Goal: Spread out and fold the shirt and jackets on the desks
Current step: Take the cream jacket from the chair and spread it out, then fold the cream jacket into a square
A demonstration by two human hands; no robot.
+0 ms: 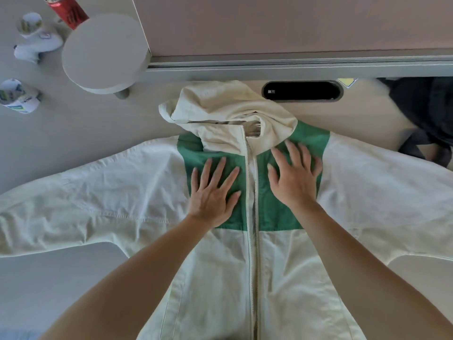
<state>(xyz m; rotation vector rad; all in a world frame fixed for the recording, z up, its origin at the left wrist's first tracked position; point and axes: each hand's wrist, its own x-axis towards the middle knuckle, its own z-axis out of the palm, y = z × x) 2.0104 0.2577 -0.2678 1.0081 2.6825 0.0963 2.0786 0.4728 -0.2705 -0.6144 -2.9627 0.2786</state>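
Note:
A white zip-up jacket (137, 192) with a green chest panel and a cream hood (228, 114) lies front up on the grey desk (61, 138), both sleeves stretched out to the sides. The zip runs down the middle and is closed. My left hand (213, 190) lies flat on the green panel left of the zip, fingers spread. My right hand (294, 175) presses flat on the green panel right of the zip, just below the hood. Neither hand grips any cloth.
A round white stand (105, 52) rises at the back left, with a red can (66, 9) and several small white bottles (22, 96) around it. A black cable slot (301, 90) is behind the hood. Dark clothing (426, 119) lies at the back right, under a partition (294, 62).

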